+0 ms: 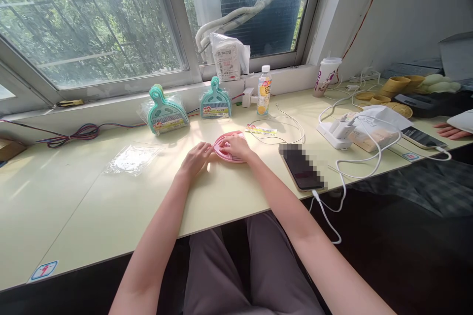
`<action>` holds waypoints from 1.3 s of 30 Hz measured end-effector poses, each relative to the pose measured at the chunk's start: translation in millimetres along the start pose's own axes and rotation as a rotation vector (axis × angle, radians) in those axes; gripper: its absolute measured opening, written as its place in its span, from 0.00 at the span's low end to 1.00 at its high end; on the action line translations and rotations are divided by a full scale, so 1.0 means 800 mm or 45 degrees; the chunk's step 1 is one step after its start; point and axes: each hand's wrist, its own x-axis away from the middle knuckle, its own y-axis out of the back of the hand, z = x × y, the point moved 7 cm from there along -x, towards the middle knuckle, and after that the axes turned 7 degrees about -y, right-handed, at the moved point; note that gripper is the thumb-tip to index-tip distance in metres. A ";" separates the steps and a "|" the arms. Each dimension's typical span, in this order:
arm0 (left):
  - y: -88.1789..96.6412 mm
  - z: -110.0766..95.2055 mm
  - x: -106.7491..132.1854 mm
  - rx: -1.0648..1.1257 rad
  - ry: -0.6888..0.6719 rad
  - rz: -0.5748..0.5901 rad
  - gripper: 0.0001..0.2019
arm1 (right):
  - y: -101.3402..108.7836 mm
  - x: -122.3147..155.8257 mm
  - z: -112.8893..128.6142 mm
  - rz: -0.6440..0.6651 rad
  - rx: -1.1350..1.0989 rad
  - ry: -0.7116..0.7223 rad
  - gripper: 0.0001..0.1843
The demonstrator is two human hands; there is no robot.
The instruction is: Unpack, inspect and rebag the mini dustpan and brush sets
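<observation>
Both bare forearms [164,226] slant forward and inward, the curled hands [195,159] close together.

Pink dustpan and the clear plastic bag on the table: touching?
Apart. The head view shows it plainly: bare table and the left hand lie between the pink dustpan and the clear plastic bag.

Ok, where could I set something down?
Between the clear wrapper and the table's front edge; also between left forearm and right forearm, short of the pink dustpan. Crowded: right side, with near phone, white chargers and white bag.
</observation>
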 end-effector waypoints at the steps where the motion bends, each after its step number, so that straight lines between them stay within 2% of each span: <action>1: 0.001 -0.002 -0.002 -0.012 -0.009 -0.017 0.17 | -0.001 0.000 0.000 -0.005 -0.012 0.015 0.09; 8: -0.014 -0.013 -0.007 -0.093 -0.051 0.166 0.20 | -0.001 -0.003 0.004 -0.033 0.016 0.094 0.09; 13: -0.021 -0.016 -0.003 -0.114 -0.089 0.134 0.22 | 0.000 -0.003 0.006 -0.017 0.062 0.087 0.10; 16: -0.022 -0.018 -0.005 -0.084 -0.122 0.101 0.22 | -0.001 -0.001 0.009 -0.003 0.075 0.187 0.12; 20: -0.013 -0.024 -0.009 -0.010 -0.228 0.020 0.24 | 0.006 0.001 0.014 -0.069 0.098 0.321 0.13; 24: -0.007 -0.023 -0.010 0.074 -0.237 0.039 0.25 | 0.007 -0.002 0.010 -0.065 0.092 0.245 0.12; 29: -0.018 -0.028 -0.008 0.040 -0.234 0.124 0.23 | 0.001 -0.004 0.003 -0.028 0.070 0.155 0.12; 34: -0.025 -0.032 -0.011 0.038 -0.143 0.134 0.22 | -0.001 -0.004 0.003 -0.054 0.071 0.169 0.12; 39: -0.022 -0.035 -0.018 0.054 -0.089 0.202 0.20 | 0.000 -0.004 0.008 -0.041 0.121 0.176 0.12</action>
